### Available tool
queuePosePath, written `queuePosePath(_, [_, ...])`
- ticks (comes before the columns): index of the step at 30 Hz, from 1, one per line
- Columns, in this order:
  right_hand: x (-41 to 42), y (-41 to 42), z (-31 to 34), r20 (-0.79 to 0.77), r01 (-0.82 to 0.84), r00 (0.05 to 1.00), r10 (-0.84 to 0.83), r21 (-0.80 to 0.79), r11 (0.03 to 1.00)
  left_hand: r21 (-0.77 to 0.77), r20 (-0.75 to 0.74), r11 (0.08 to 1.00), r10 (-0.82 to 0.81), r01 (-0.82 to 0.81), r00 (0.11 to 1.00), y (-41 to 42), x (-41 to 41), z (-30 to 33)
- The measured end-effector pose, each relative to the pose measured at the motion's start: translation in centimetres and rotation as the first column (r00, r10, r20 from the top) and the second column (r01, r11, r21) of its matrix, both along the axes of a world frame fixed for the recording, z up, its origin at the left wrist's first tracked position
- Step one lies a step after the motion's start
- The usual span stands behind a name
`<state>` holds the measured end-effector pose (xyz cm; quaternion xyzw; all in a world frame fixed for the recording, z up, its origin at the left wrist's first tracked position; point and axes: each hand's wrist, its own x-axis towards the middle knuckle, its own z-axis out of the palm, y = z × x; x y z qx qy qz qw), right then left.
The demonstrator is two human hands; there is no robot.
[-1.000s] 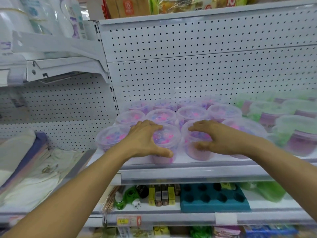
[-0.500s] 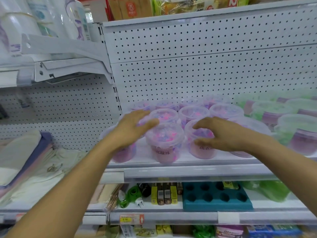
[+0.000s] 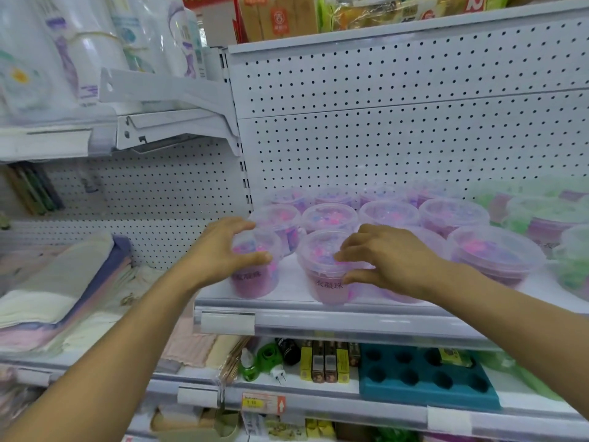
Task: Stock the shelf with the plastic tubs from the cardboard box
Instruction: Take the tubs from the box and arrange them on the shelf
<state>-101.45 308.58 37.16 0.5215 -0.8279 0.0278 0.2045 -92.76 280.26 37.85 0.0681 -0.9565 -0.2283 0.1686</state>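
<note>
Many pink tubs (image 3: 330, 215) already fill the shelf (image 3: 350, 317) mid-frame; left hand (image 3: 223, 253) and right hand (image 3: 385, 260) each grip a front tub; box unseen.

Tubs (image 3: 328, 266) clear glossy plastic, frosted smooth lids, pink-purple beads inside. Shelf (image 3: 318, 317) painted white metal, matt; back panel (image 3: 382, 138) perforated metal, same finish. Folded towels (image 3: 57, 291) soft matt cloth (slightly fuzzy). Teal tray (image 3: 427, 381) below, matt moulded plastic. Top packs (image 3: 79, 49) in shiny plastic wrap.
</note>
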Motion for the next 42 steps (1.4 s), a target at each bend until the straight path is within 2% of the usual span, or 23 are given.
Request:
queuePosePath(2, [-0.1,0.3,-0.3,-0.057,-0.051,0.997,0.052,0.026,0.998,-0.13,-0.088,0.984,-0.133,0.121,0.987,1.8,0.0,0.3])
queuePosePath(5, [-0.4,0.9,-0.7,-0.062,-0.087,0.994,0.089,0.038,0.995,-0.256,-0.082,0.949,-0.212,0.185,0.974,3.6,-0.6,0.3])
queuePosePath(11, [-0.7,2.1,-0.3,-0.018,-0.107,0.994,0.107,-0.016,0.994,-0.07,-0.046,0.992,-0.11,0.107,0.993,1.4,-0.9,0.4])
queuePosePath(16, [-0.6,2.1,-0.1,-0.011,-0.064,0.998,0.064,-0.013,0.998,0.121,0.159,0.992,-0.066,0.046,0.985,-0.5,0.3,1.3])
queuePosePath(19, [-0.6,2.0,-0.2,0.01,-0.016,1.0,0.016,-0.026,1.0,0.051,0.204,0.998,0.032,-0.043,0.978,-0.7,0.3,0.8])
queuePosePath(27, [-0.4,1.4,-0.1,0.034,0.084,0.996,-0.084,0.022,0.996,0.038,0.2,0.999,0.018,-0.026,0.98,1.2,-0.8,0.4])
queuePosePath(37, [0.7,1.0,-0.4,0.066,0.198,0.978,-0.198,0.005,0.98,0.137,0.198,0.99,-0.019,-0.009,0.98,1.1,-0.9,0.1])
queuePosePath(40, [1.2,1.8,0.1,0.125,0.204,0.972,-0.199,-0.024,0.979,0.123,0.144,0.992,-0.009,-0.009,0.989,1.6,-0.4,-0.1])
queuePosePath(42, [1.7,3.3,0.8,0.149,0.246,0.961,-0.234,-0.07,0.967,0.031,0.082,0.999,-0.013,0.01,0.997,2.6,0.0,-0.6])
